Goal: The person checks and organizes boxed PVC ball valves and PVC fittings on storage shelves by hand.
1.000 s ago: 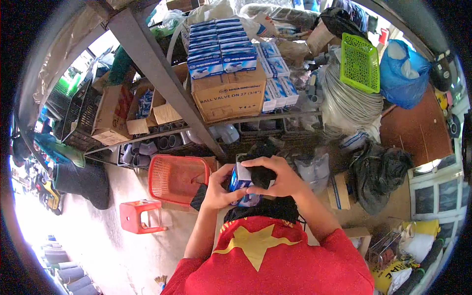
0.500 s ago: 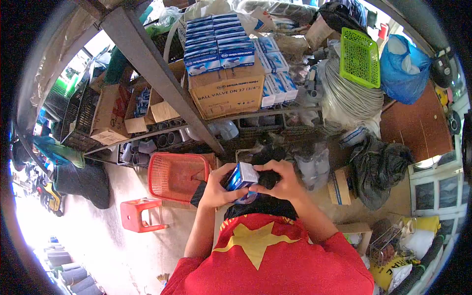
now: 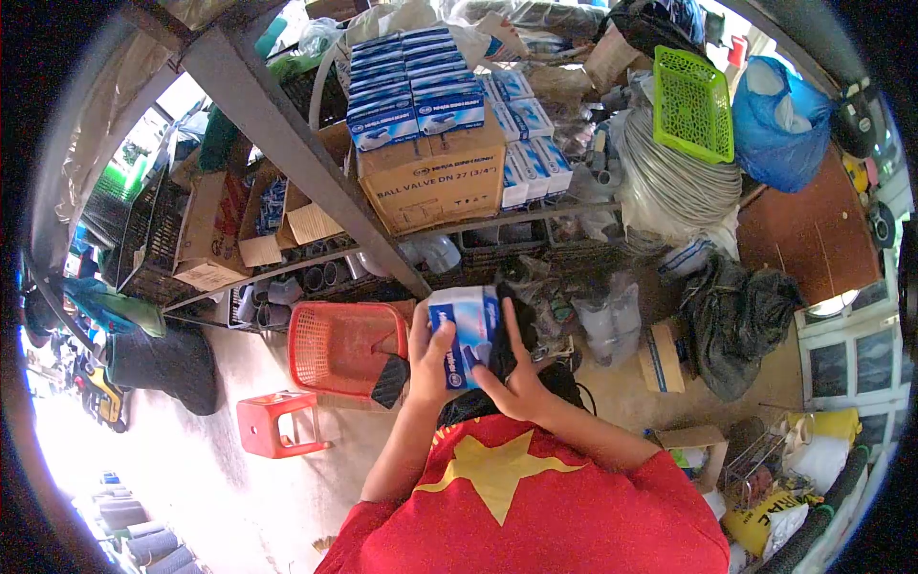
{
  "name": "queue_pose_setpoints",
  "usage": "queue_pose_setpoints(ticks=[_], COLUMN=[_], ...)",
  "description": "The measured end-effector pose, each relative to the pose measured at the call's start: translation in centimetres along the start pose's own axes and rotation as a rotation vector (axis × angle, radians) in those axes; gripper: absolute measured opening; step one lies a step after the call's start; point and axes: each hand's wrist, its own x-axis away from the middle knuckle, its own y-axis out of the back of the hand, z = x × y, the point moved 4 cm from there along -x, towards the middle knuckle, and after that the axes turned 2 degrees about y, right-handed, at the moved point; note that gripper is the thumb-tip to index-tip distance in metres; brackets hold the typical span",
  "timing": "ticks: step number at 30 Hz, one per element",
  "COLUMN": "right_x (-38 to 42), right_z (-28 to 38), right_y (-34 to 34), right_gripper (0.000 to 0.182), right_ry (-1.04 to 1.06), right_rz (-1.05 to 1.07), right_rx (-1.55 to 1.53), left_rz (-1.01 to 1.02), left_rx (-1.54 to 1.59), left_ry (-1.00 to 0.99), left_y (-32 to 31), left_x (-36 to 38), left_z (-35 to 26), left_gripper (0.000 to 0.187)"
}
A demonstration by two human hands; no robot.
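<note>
A small blue-and-white cardboard box (image 3: 470, 330) is held up in front of my chest, its broad printed side facing me. My left hand (image 3: 432, 359) grips its left edge, thumb across the printed face. From the right, my right hand (image 3: 517, 381) holds the lower corner and right edge, with its thumb at the bottom of the face. Similar blue-and-white boxes (image 3: 417, 96) stand stacked on a brown carton (image 3: 435, 182) marked "BALL VALVE DN 27 (3/4")". More of them (image 3: 535, 172) sit to the right of the carton.
A red plastic basket (image 3: 304, 349) and a red stool (image 3: 268, 426) stand on the floor at left. A metal post (image 3: 287, 124) slants down before the shelf. Coiled hose (image 3: 679, 177), a green basket (image 3: 660, 115) and a blue bag (image 3: 784, 134) lie at right.
The box has turned so its broad printed face is toward me, and it sits slightly higher. Both hands have shifted their grip to its sides.
</note>
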Motion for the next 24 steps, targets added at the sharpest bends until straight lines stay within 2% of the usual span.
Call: queue_pose_setpoints(ticks=[2, 4, 5, 6, 8, 10, 11, 13, 16, 19, 22, 24], right_x=[0.0, -0.2, -0.3, -0.5, -0.8, -0.7, -0.5, 0.5, 0.5, -0.1, -0.2, -0.4], right_z=[0.3, -0.8, -0.7, -1.0, -2.1, -2.4, -2.6, -3.8, -4.2, -2.7, -1.6, -0.6], right_y=[0.3, 0.8, 1.0, 1.1, 1.3, 1.2, 1.5, 2.1, 2.7, 3.9, 4.5, 5.2], right_gripper=[0.086, 0.082, 0.071, 0.069, 0.066, 0.059, 0.059, 0.059, 0.062, 0.071, 0.078, 0.079], right_ry=[-0.064, -0.173, -0.15, -0.15, -0.145, -0.232, -0.278, -0.421, -0.341, -0.181, -0.166, -0.136], right_rz=[0.019, 0.044, -0.09, -0.119, -0.179, -0.191, -0.175, -0.181, -0.141, -0.12, -0.095, -0.068], right_rx=[0.024, 0.023, -0.05, -0.14, -0.32, -0.512, -0.553, -0.662, -0.589, -0.336, -0.188, -0.003], left_rz=[-0.078, -0.125, -0.11, -0.094, 0.02, 0.149, 0.219, 0.269, 0.327, 0.308, 0.414, 0.451], left_rx=[0.068, 0.007, -0.013, -0.035, -0.163, -0.317, -0.281, -0.312, -0.397, -0.572, -0.592, -0.634], left_ry=[0.015, -0.003, -0.004, -0.005, -0.027, -0.051, -0.009, -0.041, -0.073, -0.117, 0.01, -0.038], left_y=[0.3, 0.9, 0.8, 0.7, 0.2, -0.4, -0.1, -0.1, -0.4, -1.1, -0.6, -0.4], left_x=[-0.3, -0.8, -1.1, -1.2, -1.2, -1.1, -1.4, -1.5, -1.4, -0.9, -1.3, -1.8], left_z=[-0.4, 0.0, 0.1, 0.0, -1.1, -2.3, -2.0, -2.1, -3.1, -5.2, -5.6, -5.1], left_gripper=[0.032, 0.033, 0.035, 0.037, 0.045, 0.048, 0.057, 0.061, 0.069, 0.076, 0.077, 0.077])
